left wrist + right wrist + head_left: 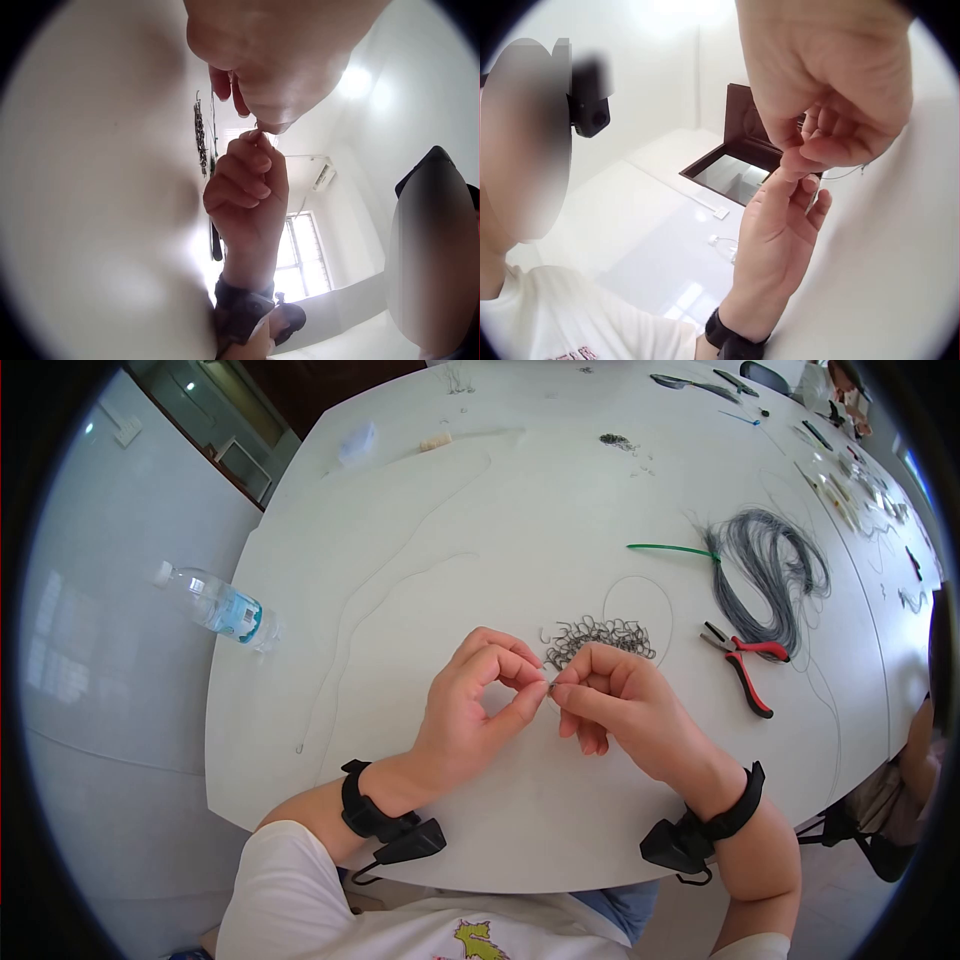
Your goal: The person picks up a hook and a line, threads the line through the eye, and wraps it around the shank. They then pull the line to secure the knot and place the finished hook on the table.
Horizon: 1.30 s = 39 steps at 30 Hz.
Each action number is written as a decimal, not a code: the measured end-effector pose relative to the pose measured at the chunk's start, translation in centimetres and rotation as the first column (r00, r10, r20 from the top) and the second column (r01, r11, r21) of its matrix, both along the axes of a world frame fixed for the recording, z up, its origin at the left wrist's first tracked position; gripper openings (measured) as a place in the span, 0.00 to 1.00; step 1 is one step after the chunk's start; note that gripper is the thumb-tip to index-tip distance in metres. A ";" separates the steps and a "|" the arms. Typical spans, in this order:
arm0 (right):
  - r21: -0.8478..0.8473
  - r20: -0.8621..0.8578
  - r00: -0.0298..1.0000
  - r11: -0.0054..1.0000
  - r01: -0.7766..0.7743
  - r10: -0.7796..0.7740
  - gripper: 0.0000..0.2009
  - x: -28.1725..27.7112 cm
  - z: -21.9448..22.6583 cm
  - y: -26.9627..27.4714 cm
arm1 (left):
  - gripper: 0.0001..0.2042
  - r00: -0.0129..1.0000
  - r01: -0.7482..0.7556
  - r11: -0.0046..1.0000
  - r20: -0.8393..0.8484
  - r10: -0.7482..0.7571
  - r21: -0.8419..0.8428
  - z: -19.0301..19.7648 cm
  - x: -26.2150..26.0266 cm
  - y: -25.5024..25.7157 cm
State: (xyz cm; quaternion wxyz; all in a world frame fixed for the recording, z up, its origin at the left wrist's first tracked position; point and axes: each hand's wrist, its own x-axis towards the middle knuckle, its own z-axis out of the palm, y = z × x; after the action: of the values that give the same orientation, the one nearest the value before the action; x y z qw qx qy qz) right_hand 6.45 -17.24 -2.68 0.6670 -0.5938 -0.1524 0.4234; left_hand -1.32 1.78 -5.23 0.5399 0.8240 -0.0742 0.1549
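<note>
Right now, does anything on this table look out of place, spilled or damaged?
Nothing looks plainly spilled or damaged. One small hook lies by itself toward the left side of the table, at the end of a thin line, away from the heap of hooks. That looks odd, though it may be deliberate.

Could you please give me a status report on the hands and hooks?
Left hand, right hand: fingertips together, pinching tiny dark piece, mostly hidden. Hook pile just beyond. Pliers off right, not obstructing.
</note>
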 end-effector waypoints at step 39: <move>0.044 0.646 0.749 0.986 0.158 -0.149 0.04 -0.2 0.3 -0.2 | 0.04 0.976 0.044 0.897 -0.173 -0.133 -0.440 0.2 -0.7 -0.6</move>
State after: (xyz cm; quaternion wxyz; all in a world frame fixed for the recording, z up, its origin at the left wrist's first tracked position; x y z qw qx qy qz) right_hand 6.25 -17.40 -2.43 0.6020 -0.7182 -0.3207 0.1376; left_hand -1.99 1.23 -5.08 0.7209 0.6902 -0.0210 0.0596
